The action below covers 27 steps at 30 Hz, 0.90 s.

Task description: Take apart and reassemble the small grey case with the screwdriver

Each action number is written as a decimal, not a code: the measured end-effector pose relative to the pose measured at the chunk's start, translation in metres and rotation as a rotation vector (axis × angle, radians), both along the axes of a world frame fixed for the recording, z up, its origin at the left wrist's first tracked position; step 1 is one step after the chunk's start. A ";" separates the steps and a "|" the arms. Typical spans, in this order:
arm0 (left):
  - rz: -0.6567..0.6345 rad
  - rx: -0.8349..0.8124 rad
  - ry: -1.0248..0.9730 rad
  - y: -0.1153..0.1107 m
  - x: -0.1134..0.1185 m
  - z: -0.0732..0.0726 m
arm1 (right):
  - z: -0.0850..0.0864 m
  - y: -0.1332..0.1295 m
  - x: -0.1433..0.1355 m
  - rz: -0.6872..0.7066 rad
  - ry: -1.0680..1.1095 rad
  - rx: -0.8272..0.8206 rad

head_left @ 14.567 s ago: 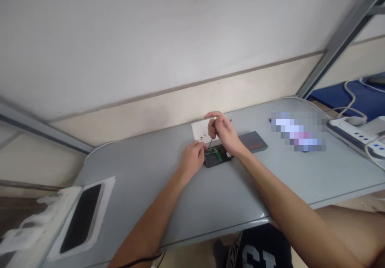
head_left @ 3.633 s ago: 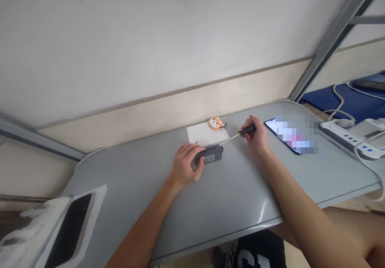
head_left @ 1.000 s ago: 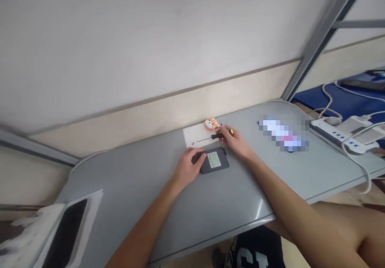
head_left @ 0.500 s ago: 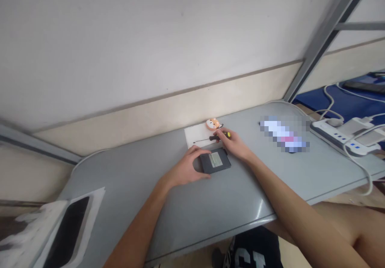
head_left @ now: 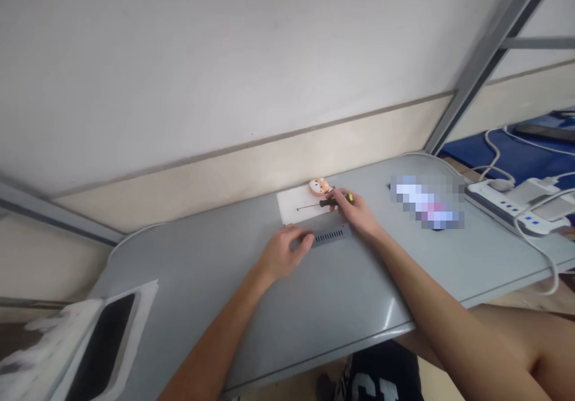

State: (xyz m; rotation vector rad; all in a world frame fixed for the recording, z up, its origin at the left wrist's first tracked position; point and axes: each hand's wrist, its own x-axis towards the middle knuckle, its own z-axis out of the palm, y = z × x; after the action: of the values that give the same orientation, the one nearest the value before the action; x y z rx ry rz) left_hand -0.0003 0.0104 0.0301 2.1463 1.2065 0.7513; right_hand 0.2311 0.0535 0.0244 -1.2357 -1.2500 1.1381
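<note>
Left hand pinching a dark box, right hand holding a screwdriver

Both hands are partly closed. The left one has its thumb and fingers curled around the left end of the box, which is near the middle of the table, close to its wall side; the right one grips the screwdriver by its black-and-yellow handle.

That left end is hidden by the fingers, and only a narrow slotted side of the box shows clearly (its other faces are out of sight). Part of the handle disappears behind the right fingers. The thin shaft points left over the white paper, with a dark speck at its tip (too small to name), and whether the tip touches the paper is hard to tell. An orange-and-white trinket with an animal face sits on the paper's far side, near the right fingertips. Blocky blurring covers most of the phone to the right, and the power strip lies beyond it. A dark slab at lower left is cut off by the picture's bottom edge.

The left forearm rises from the bottom edge, leaning right; the right forearm reaches in from the lower right, its wrist fairly straight.
</note>
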 end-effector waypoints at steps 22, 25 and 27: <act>0.250 0.336 -0.041 0.029 -0.020 -0.030 | 0.001 0.001 0.002 0.004 0.131 -0.067; 0.247 0.369 -0.025 0.029 -0.021 -0.029 | 0.000 0.003 0.003 -0.011 0.142 -0.066; 0.239 0.412 0.007 0.029 -0.021 -0.028 | 0.000 0.003 0.004 -0.005 0.137 -0.066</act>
State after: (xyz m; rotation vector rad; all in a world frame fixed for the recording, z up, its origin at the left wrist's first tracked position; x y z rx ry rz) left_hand -0.0211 0.0390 0.0018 2.3493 1.4286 1.1849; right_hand 0.2347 0.0560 0.0243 -1.1873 -1.1139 1.2475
